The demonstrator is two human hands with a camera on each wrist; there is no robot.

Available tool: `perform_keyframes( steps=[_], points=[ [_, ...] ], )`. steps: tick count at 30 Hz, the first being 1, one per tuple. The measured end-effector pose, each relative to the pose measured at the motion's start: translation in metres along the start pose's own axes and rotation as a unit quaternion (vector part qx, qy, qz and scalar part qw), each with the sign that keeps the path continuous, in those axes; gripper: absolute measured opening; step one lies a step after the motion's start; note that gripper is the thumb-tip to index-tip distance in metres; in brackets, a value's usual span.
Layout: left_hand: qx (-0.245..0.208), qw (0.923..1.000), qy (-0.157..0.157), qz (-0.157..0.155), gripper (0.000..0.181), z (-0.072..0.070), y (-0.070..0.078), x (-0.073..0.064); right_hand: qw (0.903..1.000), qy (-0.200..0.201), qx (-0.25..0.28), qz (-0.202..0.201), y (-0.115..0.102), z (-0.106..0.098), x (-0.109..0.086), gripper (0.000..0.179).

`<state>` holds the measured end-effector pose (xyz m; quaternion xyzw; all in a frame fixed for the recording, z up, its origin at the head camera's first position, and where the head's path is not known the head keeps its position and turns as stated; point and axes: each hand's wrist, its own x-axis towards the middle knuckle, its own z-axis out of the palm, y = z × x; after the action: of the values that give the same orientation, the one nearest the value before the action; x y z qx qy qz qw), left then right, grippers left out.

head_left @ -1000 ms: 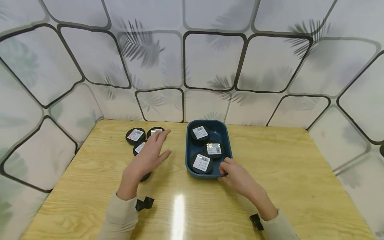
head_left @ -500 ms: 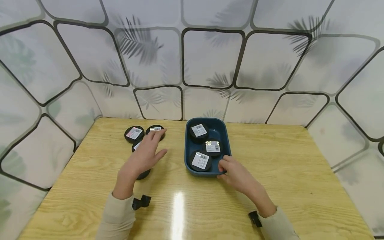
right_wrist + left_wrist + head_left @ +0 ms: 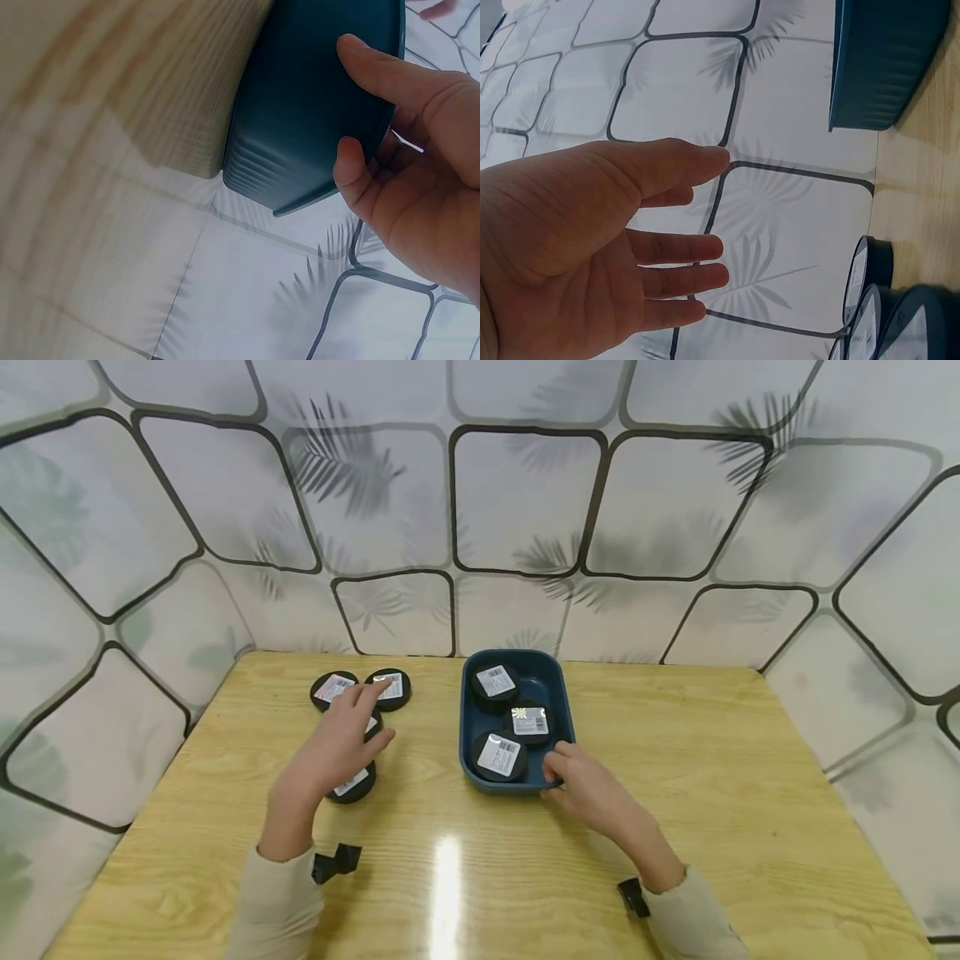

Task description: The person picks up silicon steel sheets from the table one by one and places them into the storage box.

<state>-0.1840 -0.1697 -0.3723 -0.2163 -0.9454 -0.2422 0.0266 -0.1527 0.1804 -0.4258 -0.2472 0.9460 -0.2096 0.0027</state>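
My left hand (image 3: 333, 745) hovers over several flat, round black containers with white labels at the left of the table. One such container (image 3: 393, 695) lies beyond its fingertips, another (image 3: 352, 787) below its wrist side. In the left wrist view the hand (image 3: 570, 247) has its fingers extended, with nothing in them. My right hand (image 3: 596, 793) holds the near right corner of a dark blue bin (image 3: 538, 687). The right wrist view has thumb and fingers astride the wall of the bin (image 3: 300, 112). Three matching black containers, one being (image 3: 500, 756), lie label up inside.
A wooden table (image 3: 690, 752) carries everything. Behind and at both sides rises a white backdrop (image 3: 525, 502) with black outlines and leaf prints. Black clips (image 3: 337, 862) sit at both sleeve cuffs.
My left hand has drawn back to the left, uncovering more of the far and near containers. My right hand keeps its hold on the bin. The head view has shifted slightly.
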Motion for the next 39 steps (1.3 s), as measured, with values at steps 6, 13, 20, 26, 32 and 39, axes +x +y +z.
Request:
perform_keyframes(
  steps=[6,13,20,26,32,39],
  points=[
    [0.023,0.9997,-0.002,-0.01,0.063,-0.009,-0.004,-0.013,1.0,0.005,0.005,-0.001,0.002,0.001,0.003,0.033],
    [0.036,0.9948,-0.059,-0.075,0.064,-0.024,-0.006,-0.033,0.9999,0.012,0.005,-0.003,0.005,-0.001,0.001,0.033],
    [0.052,0.9873,-0.089,-0.121,0.067,-0.035,-0.014,-0.053,0.9999,0.007,0.011,-0.009,0.005,-0.001,0.002,0.033],
    [0.062,0.9842,-0.104,-0.129,0.065,-0.032,-0.022,-0.063,0.9999,0.007,0.008,-0.008,0.003,0.0,0.001,0.033],
    [0.049,0.978,-0.134,-0.152,0.068,-0.027,-0.034,-0.075,0.9999,-0.003,0.008,-0.011,0.0,0.002,0.001,0.033],
    [0.031,0.9726,-0.155,-0.171,0.076,-0.021,-0.045,-0.073,1.0,-0.002,0.007,-0.001,-0.002,0.002,0.0,0.034]
  ],
)
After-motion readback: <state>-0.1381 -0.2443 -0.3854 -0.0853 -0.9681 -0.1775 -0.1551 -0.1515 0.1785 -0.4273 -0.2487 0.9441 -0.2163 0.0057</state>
